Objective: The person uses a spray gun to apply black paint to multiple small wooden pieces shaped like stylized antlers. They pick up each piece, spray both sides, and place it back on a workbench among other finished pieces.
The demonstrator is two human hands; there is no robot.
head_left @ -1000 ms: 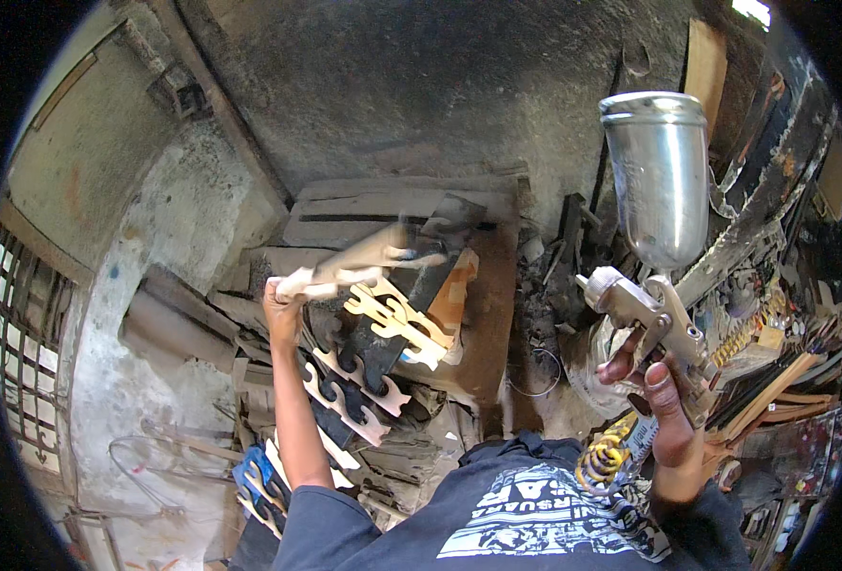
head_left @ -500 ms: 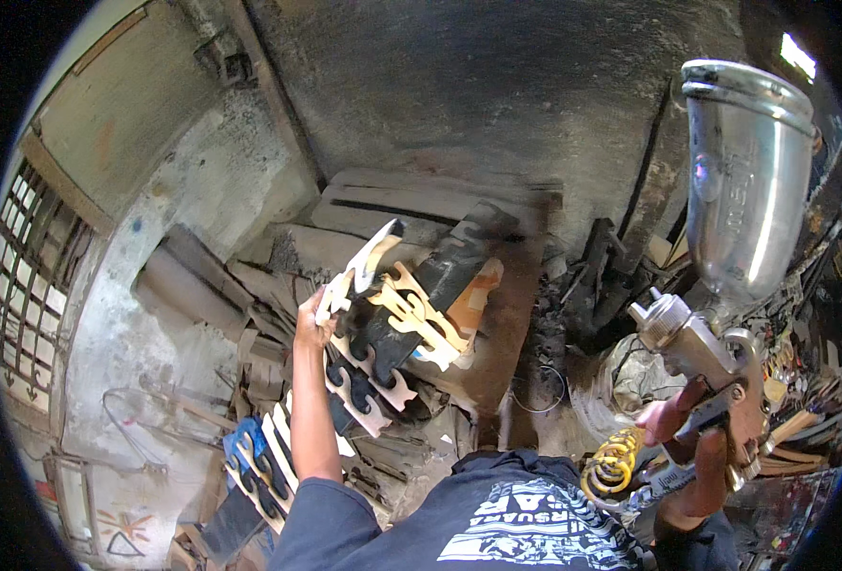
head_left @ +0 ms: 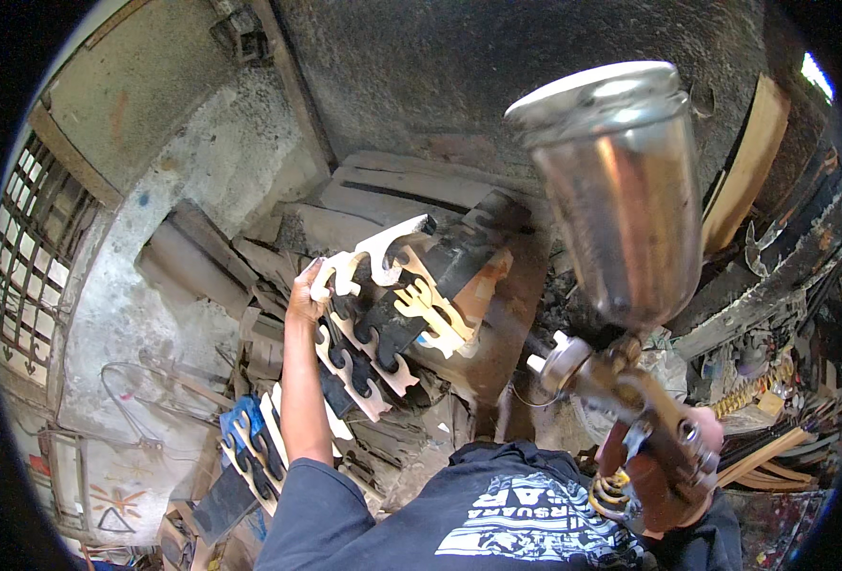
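Cluttered workshop, wooden cutout [head_left: 375,259] in left hand [head_left: 304,297]

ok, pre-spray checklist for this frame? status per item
1. Right hand gripping the spray gun handle: ok.
2. Metal cup seated on the gun, lid on: ok.
3. Left hand holding the cut-out wooden panel at its edge: ok.
4. Nozzle aimed at the panel: cannot tell, it points roughly that way.
5. Finger on the trigger: cannot tell, hidden.
6. Panel clear of the stacked timber behind: not ok, clutter sits close.
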